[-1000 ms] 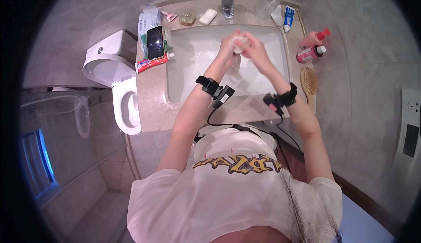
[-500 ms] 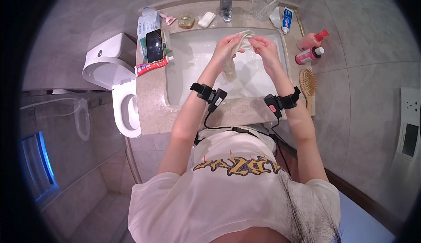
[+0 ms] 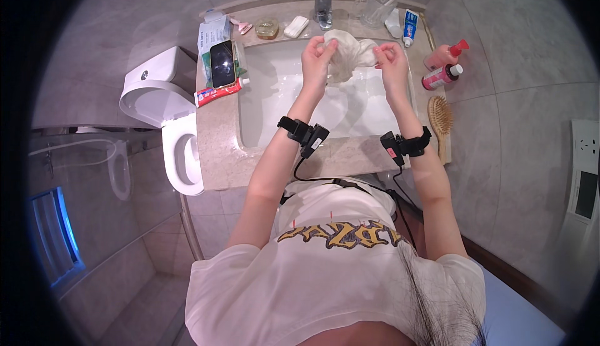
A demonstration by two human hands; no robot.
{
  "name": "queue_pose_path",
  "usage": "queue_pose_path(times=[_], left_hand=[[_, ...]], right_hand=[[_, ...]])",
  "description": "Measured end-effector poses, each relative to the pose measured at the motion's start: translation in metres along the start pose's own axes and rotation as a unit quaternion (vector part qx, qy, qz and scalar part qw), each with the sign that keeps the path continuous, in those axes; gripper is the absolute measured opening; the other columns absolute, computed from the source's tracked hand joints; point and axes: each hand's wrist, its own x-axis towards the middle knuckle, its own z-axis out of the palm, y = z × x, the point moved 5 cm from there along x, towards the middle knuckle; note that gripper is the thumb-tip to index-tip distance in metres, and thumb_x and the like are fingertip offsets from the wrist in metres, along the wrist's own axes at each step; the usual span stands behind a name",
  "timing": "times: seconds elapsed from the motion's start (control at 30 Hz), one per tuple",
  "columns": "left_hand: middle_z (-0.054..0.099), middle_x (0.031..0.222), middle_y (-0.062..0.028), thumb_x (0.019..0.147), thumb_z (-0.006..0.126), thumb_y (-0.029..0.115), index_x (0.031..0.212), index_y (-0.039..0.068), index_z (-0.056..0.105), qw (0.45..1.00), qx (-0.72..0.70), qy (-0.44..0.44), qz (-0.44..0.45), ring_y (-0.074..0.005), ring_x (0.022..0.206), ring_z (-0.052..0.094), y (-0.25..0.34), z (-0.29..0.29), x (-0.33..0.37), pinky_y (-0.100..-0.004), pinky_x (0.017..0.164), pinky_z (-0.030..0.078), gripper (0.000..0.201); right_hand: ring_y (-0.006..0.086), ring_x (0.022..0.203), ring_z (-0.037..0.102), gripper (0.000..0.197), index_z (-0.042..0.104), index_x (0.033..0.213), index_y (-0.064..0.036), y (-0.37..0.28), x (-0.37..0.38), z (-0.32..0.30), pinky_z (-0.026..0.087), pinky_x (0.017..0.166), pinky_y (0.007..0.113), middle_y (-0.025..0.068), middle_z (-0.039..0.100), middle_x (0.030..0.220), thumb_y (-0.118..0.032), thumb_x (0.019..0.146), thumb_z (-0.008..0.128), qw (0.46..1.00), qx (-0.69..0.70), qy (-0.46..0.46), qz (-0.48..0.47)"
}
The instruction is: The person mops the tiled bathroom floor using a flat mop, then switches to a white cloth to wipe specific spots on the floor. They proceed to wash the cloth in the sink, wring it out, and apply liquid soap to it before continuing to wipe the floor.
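Note:
A crumpled off-white cloth (image 3: 345, 57) is spread between my two hands above the far half of the white sink (image 3: 269, 99). My left hand (image 3: 316, 64) pinches its left edge between thumb and fingers. On the other side, my right hand (image 3: 392, 66) is closed on the right end with its fingertips. The cloth bunches in the middle and hangs down a little toward the basin. Its exact kind does not show. Black straps with small devices circle both my wrists.
Along the back of the stone counter (image 3: 219, 158) stand a soap bar (image 3: 295, 27), a dark cup (image 3: 323, 9) and a glass (image 3: 375, 12) with a toothbrush. A phone (image 3: 222, 65) lies left. Pink bottles (image 3: 442, 77) and a hairbrush (image 3: 441, 120) line the right; a toilet (image 3: 182, 158) stands left.
My hands have moved apart, stretching the cloth sideways. Before, it hung long and narrow into the sink; now it is wider and gathered higher up.

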Motion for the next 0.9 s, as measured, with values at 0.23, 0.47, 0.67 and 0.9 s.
queue_pose_path(times=[0.23,0.47,0.67,0.9], left_hand=[[0.061,0.087,-0.0015,0.089,0.053,0.026,0.105,0.005,0.052,0.998,-0.008,0.053,0.036,-0.0068,0.077,0.055,0.001,-0.009,0.006,-0.0228,0.068,0.041,0.026],[0.061,0.091,-0.0014,0.091,0.047,0.027,0.104,0.004,0.056,0.996,0.017,-0.033,-0.080,-0.0082,0.081,0.057,-0.016,-0.002,0.004,-0.0242,0.072,0.044,0.028],[0.062,0.088,-0.0001,0.090,0.048,0.026,0.104,0.005,0.057,0.988,-0.061,-0.067,-0.126,-0.0077,0.078,0.057,-0.010,0.026,-0.010,-0.0224,0.070,0.043,0.026],[0.063,0.086,-0.0031,0.080,0.066,0.016,0.101,0.003,0.057,0.994,-0.035,-0.072,-0.070,-0.0070,0.074,0.058,-0.003,0.017,-0.009,-0.0203,0.062,0.044,0.026]], right_hand=[[0.0042,0.058,0.042,0.014,0.056,0.091,-0.0020,-0.025,0.005,-0.019,0.032,0.050,0.021,-0.0021,0.057,0.069,-0.014,0.085,0.058,0.997,0.024,0.037,-0.061],[0.0024,0.073,0.050,0.020,0.062,0.102,-0.0033,-0.068,0.003,0.010,0.036,0.062,0.017,-0.0029,0.061,0.084,-0.015,0.085,0.058,0.970,0.031,-0.242,0.011],[0.0025,0.074,0.050,0.018,0.064,0.096,-0.0064,-0.044,0.024,0.017,0.036,0.062,0.018,-0.0026,0.061,0.084,-0.018,0.082,0.061,0.967,-0.055,-0.250,0.002],[0.0051,0.064,0.052,0.020,0.064,0.090,-0.0036,-0.032,0.020,0.024,0.041,0.059,0.020,-0.0012,0.061,0.075,-0.020,0.079,0.066,0.977,-0.026,-0.213,0.009]])
